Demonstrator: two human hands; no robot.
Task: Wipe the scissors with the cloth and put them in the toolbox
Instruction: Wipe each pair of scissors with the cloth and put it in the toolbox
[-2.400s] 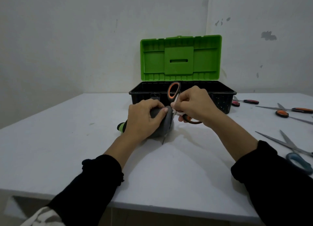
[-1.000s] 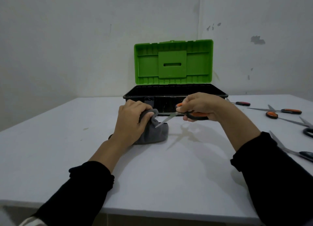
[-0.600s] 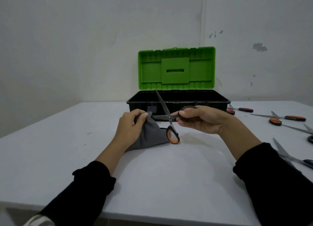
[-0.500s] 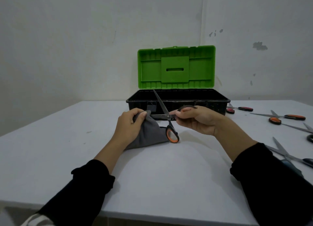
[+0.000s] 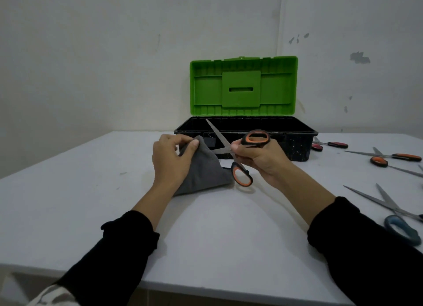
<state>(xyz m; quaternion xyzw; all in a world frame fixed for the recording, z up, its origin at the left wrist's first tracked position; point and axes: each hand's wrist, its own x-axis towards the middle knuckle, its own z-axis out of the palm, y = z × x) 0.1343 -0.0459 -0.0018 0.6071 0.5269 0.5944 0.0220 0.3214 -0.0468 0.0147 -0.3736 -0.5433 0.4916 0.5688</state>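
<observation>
My right hand [image 5: 261, 159] grips the orange-and-black scissors [image 5: 240, 166] by the upper handle loop, blades spread wide apart. One blade points up and left over the toolbox rim; the other runs left into the grey cloth [image 5: 203, 170]. My left hand [image 5: 170, 159] pinches the cloth around that blade's tip, the cloth's lower part draped on the white table [image 5: 206, 232]. The lower handle loop hangs just above the table. Behind both hands stands the black toolbox [image 5: 299, 143] with its green lid [image 5: 243, 87] upright and open.
To the right on the table lie several other scissors: a red-handled pair [image 5: 332, 145] beside the toolbox, an orange-handled pair [image 5: 389, 158] further right, and a blue-handled pair [image 5: 398, 221] near my right sleeve. White walls rise close behind the table.
The scissors went from nearly shut a second ago to wide open. Since half a second ago my right hand has turned, bringing the upper orange loop into view; my left hand keeps the cloth on the blade.
</observation>
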